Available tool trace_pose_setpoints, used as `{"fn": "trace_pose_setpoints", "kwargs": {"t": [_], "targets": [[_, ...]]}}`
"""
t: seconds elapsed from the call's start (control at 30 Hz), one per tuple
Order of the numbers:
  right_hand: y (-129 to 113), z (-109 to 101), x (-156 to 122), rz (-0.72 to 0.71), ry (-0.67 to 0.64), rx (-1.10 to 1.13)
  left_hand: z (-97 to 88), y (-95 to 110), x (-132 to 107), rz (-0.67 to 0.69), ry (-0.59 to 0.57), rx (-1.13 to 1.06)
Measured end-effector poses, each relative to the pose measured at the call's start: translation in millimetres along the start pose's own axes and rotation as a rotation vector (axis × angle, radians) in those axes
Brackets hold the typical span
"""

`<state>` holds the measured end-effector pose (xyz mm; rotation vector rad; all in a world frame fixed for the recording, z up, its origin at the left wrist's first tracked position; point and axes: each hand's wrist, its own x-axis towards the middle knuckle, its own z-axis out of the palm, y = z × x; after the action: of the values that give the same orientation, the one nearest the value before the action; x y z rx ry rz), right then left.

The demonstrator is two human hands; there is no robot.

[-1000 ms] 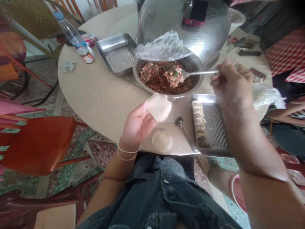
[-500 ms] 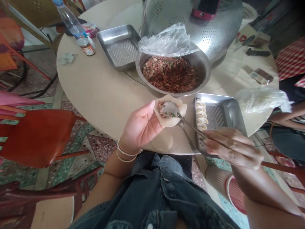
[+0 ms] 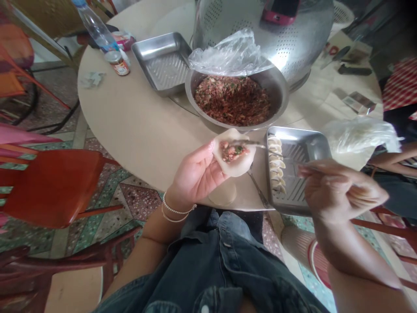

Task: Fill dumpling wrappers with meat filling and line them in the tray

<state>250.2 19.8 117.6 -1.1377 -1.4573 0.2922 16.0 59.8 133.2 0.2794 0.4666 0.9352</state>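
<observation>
My left hand (image 3: 195, 174) cups a round dumpling wrapper (image 3: 239, 165) with a lump of minced filling (image 3: 232, 151) in its middle. My right hand (image 3: 335, 191) is closed on the handle of a metal spoon (image 3: 257, 144); the spoon's bowl rests at the upper edge of the wrapper. Just beyond stands a steel bowl (image 3: 278, 93) full of minced filling. A steel tray (image 3: 308, 145) by my right hand holds a row of folded dumplings (image 3: 276, 164). A spare wrapper (image 3: 224, 195) and a second spoon (image 3: 257, 189) lie on the table below my left hand.
An empty steel tray (image 3: 161, 61), a large colander (image 3: 293, 43) with a phone on it, a plastic bag (image 3: 231, 54), a water bottle (image 3: 94, 28) and a jar (image 3: 117, 64) sit on the round table (image 3: 130, 121). Red chairs (image 3: 52, 182) stand at the left. Another person's arm (image 3: 395, 163) is at the right.
The spoon carried filling from the bowl to the wrapper and left it there. My right hand dropped low, then swung right and turned the spoon to the wrapper's top edge.
</observation>
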Motion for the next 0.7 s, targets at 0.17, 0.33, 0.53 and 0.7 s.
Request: {"fn": "trace_pose_setpoints", "kwargs": {"t": [0.17, 0.33, 0.53, 0.7], "targets": [[20.4, 14.3, 53.9, -0.262, 0.031, -0.212, -3.4, -3.8, -2.3, -0.063, -0.029, 0.035], [47.2, 30.6, 84.8, -0.292, -0.32, -0.591, -4.4, -4.1, -8.9, -0.107, -0.021, 0.044], [-2.2, 31.9, 47.9, -0.276, -0.229, -0.316, -4.7, -9.8, -14.6, -0.104, -0.082, 0.09], [-22.3, 32.9, 34.3, 0.084, -0.538, 0.01, -2.1, -24.4, -12.7, -0.167, -0.108, 0.093]]}}
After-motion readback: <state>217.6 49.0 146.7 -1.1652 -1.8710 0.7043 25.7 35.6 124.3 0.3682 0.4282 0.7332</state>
